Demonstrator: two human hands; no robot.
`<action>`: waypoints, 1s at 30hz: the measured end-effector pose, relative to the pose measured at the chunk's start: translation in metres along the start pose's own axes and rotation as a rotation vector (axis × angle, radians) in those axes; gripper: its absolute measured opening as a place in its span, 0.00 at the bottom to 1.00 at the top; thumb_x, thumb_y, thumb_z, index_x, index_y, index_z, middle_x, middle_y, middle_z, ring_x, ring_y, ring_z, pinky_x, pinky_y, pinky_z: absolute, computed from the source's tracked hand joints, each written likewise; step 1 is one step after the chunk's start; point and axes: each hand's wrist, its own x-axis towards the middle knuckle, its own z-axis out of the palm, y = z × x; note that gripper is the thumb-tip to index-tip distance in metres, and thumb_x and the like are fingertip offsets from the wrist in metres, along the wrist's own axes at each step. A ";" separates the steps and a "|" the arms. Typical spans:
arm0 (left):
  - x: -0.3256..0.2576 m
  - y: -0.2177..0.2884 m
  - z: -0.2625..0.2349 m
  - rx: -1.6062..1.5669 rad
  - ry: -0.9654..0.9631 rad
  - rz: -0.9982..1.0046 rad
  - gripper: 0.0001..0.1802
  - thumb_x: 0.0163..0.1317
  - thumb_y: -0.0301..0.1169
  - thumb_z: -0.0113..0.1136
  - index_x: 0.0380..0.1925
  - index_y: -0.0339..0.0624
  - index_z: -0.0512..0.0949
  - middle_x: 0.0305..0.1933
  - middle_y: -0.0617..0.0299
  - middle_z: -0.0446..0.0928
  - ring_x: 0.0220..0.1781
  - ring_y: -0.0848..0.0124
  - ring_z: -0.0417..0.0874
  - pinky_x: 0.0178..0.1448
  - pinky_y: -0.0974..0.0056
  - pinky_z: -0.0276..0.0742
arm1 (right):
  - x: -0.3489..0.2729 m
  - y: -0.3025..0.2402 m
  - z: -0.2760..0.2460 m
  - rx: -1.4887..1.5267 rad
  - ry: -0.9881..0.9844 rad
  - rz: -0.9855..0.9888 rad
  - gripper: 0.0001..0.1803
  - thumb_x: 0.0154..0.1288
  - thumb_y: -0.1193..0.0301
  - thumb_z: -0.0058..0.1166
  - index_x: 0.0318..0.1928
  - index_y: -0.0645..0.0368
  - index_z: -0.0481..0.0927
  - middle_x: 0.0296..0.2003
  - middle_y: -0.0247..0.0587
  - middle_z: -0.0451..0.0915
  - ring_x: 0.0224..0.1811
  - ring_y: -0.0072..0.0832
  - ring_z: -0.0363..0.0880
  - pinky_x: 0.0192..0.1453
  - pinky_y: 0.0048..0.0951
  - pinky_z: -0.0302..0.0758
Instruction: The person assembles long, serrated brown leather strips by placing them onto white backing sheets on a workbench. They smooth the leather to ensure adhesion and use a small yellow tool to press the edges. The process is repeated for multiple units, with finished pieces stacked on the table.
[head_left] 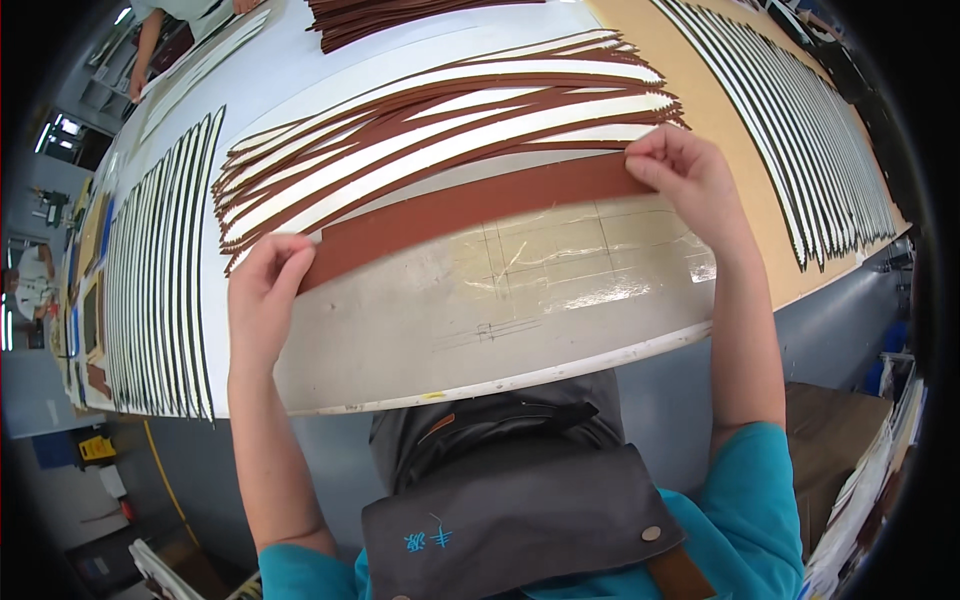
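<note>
A long reddish-brown strip (480, 208), which looks like leather, stretches between my two hands just above the near part of the worktable. Its left end is pinched between the thumb and fingers of my left hand (268, 290). My right hand (690, 180) grips the other end in the same way, a little farther from me. Right behind the strip lies a loose pile of brown-and-white strips (450, 125), fanned and crossing one another. My right fingers are close to the pile's right ends.
Rows of black-and-white strips lie at the left (165, 270) and on a tan board (740, 200) at the right. A stack of brown strips (400, 18) sits at the far side. Another person's arm (146, 45) reaches in at the far left. The table's front edge (520, 380) curves before me.
</note>
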 end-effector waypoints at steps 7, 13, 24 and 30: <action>0.037 -0.001 0.043 0.547 0.057 0.312 0.05 0.69 0.26 0.69 0.42 0.40 0.87 0.46 0.60 0.85 0.53 0.64 0.82 0.59 0.60 0.76 | 0.013 0.023 0.009 -0.390 0.191 -0.140 0.10 0.67 0.72 0.70 0.47 0.58 0.89 0.44 0.35 0.82 0.44 0.28 0.79 0.51 0.30 0.79; 0.060 0.013 0.042 0.533 0.049 0.301 0.08 0.67 0.29 0.72 0.44 0.39 0.87 0.47 0.59 0.85 0.54 0.63 0.83 0.60 0.60 0.78 | 0.012 0.014 0.006 -0.253 0.335 -0.213 0.07 0.67 0.76 0.68 0.44 0.61 0.88 0.41 0.34 0.82 0.42 0.26 0.77 0.51 0.28 0.76; 0.087 0.022 0.075 0.805 0.085 0.419 0.19 0.54 0.32 0.81 0.40 0.45 0.79 0.45 0.60 0.79 0.52 0.57 0.79 0.56 0.54 0.76 | 0.012 0.013 0.009 -0.249 0.316 -0.270 0.03 0.68 0.79 0.66 0.41 0.62 0.87 0.41 0.35 0.84 0.43 0.26 0.80 0.48 0.26 0.73; 0.081 0.028 0.074 0.626 0.114 0.418 0.10 0.61 0.29 0.76 0.34 0.42 0.81 0.34 0.63 0.85 0.36 0.62 0.84 0.56 0.58 0.74 | 0.015 0.015 0.012 -0.247 0.317 -0.316 0.07 0.67 0.78 0.68 0.44 0.62 0.87 0.43 0.36 0.86 0.44 0.28 0.80 0.49 0.28 0.75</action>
